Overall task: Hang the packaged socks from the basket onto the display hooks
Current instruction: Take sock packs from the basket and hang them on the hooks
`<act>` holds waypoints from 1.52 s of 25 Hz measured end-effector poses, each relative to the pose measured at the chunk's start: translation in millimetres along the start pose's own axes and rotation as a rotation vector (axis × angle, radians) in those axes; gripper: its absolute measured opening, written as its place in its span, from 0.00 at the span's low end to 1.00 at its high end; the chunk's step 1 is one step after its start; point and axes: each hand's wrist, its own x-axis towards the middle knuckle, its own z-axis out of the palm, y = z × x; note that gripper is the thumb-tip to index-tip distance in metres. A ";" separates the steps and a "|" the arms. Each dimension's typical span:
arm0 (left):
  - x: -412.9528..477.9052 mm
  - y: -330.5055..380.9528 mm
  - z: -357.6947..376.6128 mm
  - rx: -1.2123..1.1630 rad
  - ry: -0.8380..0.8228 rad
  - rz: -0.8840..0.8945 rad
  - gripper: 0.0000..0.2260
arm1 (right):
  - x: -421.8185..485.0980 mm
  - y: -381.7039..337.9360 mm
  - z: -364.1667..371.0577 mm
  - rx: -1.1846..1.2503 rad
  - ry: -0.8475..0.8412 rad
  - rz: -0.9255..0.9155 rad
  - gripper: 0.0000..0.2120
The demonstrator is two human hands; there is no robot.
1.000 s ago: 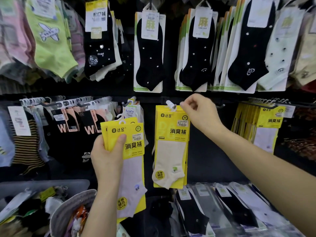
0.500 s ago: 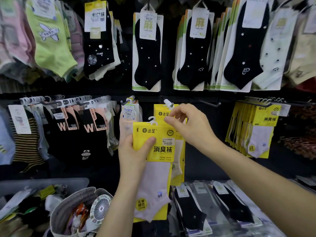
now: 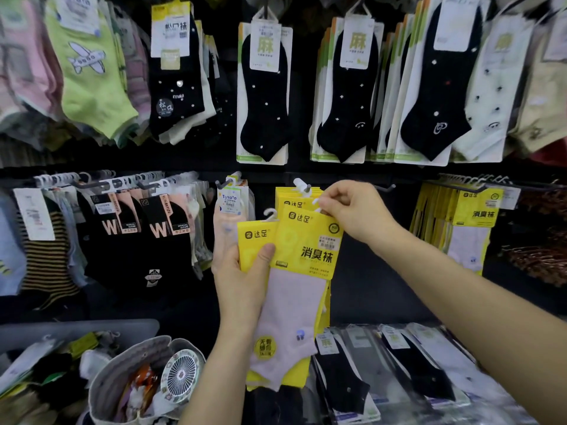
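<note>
My left hand [image 3: 242,277] grips a small stack of yellow sock packs [image 3: 254,237] with pale pink socks, thumb across the front. My right hand [image 3: 356,213] pinches the white hanger tab at the top of the front yellow pack [image 3: 310,250], tilting it away from the stack. Just above it sticks out a display hook [image 3: 302,187] with more yellow packs [image 3: 283,197] hanging on it. The grey basket [image 3: 107,381] stands at the lower left.
Black and white sock cards [image 3: 264,87] hang in the row above. Black "W" socks [image 3: 135,228] hang to the left, more yellow packs [image 3: 472,216] to the right. Flat bagged socks [image 3: 408,363] lie on the shelf below. A small round fan [image 3: 181,375] sits in the basket.
My left hand brought the yellow stack rightward to the middle hook. My right hand left the hook, came down and took hold of the front pack's hanger tab, tilting that pack.
</note>
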 end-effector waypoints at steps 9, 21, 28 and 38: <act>25.0 -3.9 -37.2 0.025 0.188 -0.007 0.04 | 37.6 -13.6 6.3 0.006 0.055 -0.002 0.10; 23.0 5.9 -31.4 0.052 0.123 -0.003 0.03 | 45.8 3.8 15.9 -0.138 0.057 0.007 0.07; 7.6 -1.0 2.8 0.066 -0.013 0.002 0.04 | 25.4 -6.5 7.5 -0.095 0.208 -0.229 0.05; -4.9 -7.7 30.1 0.003 -0.155 -0.037 0.06 | 12.6 0.6 -7.4 -0.213 -0.091 -0.133 0.08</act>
